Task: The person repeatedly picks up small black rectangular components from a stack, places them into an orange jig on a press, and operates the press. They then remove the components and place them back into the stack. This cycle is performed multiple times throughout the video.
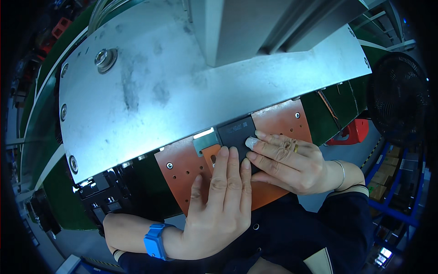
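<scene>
A flat black rectangular piece with small print, which looks like a battery pack [235, 131], lies on a copper-coloured plate [278, 119]. Its far end reaches the edge of the metal block. My left hand [221, 201] lies with outstretched fingers over the left edge of the black piece and the orange strip [211, 152] beside it. From the right, my right hand [292, 164] rests extended fingers on the black piece; one fingertip wears a white covering. Both hands press from above and grip nothing visible. The near part of the black piece is hidden beneath my fingers.
A large metal block [150, 105] with a grey upright column [260, 32] stands just beyond my hands. Left of the plate sits a black mechanism [109, 196] on the green surface [155, 192]. At right are a black fan [397, 98] and a red object [358, 132].
</scene>
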`<state>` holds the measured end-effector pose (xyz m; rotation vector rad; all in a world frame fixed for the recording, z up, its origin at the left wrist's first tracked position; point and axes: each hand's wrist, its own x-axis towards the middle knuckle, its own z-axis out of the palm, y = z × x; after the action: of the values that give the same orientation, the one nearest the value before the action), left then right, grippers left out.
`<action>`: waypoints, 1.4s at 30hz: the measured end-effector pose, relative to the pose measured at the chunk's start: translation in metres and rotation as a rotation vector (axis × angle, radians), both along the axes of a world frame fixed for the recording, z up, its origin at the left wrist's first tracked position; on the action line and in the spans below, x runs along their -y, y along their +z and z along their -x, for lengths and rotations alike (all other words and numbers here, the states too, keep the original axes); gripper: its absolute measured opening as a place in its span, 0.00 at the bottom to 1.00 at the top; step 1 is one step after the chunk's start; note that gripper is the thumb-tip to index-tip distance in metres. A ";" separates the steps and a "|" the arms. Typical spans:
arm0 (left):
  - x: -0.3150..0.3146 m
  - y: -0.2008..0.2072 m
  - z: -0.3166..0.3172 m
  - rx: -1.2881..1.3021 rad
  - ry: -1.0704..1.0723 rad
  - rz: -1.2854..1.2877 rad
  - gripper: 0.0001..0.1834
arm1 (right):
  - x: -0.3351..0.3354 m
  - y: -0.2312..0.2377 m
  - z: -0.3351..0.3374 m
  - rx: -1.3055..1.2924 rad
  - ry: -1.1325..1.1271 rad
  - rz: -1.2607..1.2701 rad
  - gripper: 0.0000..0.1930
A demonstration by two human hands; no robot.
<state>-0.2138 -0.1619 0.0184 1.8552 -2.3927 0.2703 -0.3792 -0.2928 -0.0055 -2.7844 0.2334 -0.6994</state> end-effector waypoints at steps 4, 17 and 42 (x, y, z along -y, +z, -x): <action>0.000 -0.003 0.000 0.011 0.002 0.018 0.16 | 0.001 0.001 -0.001 -0.001 0.001 0.003 0.19; 0.002 0.000 0.000 -0.003 -0.010 0.042 0.15 | 0.002 0.001 -0.001 0.004 0.021 -0.021 0.19; 0.002 -0.005 -0.001 0.035 -0.028 0.060 0.17 | 0.000 -0.003 0.000 0.019 -0.014 0.014 0.18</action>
<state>-0.2131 -0.1637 0.0132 1.8041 -2.4037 0.3715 -0.3788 -0.2927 -0.0080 -2.7909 0.2452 -0.7331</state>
